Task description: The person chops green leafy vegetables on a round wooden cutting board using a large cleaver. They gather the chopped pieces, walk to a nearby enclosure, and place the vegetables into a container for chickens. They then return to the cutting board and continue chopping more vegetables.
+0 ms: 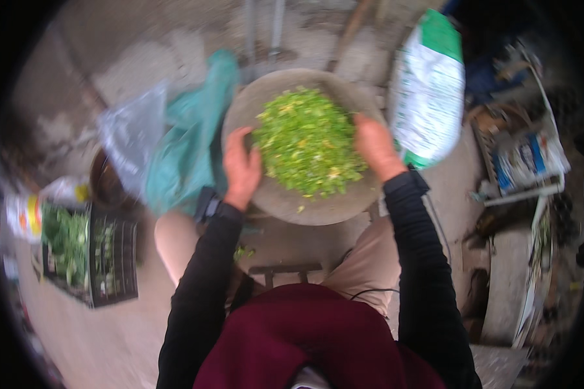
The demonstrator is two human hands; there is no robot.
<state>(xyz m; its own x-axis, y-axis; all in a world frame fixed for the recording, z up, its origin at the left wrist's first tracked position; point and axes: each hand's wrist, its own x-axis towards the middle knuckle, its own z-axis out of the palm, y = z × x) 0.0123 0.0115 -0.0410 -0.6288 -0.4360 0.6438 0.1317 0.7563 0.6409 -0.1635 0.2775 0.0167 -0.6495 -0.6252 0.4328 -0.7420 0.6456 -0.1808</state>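
A heap of chopped green leaves with yellowish bits point(308, 139) lies on a round, worn board point(315, 211) raised in front of me. My left hand point(243, 165) is at the pile's left edge over the board, thumb and fingers apart and slightly curved. My right hand point(376, 146) touches the right side of the pile, its fingertips partly hidden in the leaves and blurred.
Left are a clear plastic bag point(126, 139), green sacking point(185, 149), a dark bowl point(107, 181) and a black crate point(113, 259) of leafy greens. Right stand a white-green sack point(428, 97) and a cluttered rack point(522, 194). My knees flank the board's near side.
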